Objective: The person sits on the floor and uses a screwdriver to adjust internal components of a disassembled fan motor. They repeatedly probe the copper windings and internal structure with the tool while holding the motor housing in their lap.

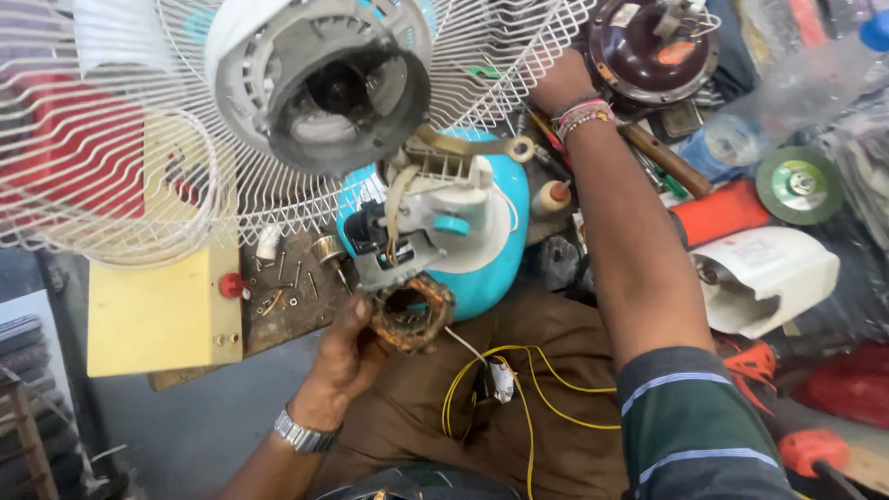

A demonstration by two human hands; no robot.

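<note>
A white wire fan guard (120, 167) with its grey round motor housing (324, 79) looms over the turquoise plastic fan body (482, 250), below which the left hand (347, 356) cups a rusty copper-wound stator coil (412, 313), while the right hand (562, 81) (fingers hidden, grip unclear) reaches behind the guard.

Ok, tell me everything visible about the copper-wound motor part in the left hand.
The motor stator is a squarish ring of rusty brown metal wrapped in dull copper-coloured windings, with an open hollow centre. It looks worn and dirty. The left hand grips it from below and the left, fingers curled on its edge. It sits right under the grey motor bracket of the turquoise fan housing. A thin white wire runs from it toward yellow wires.
</note>
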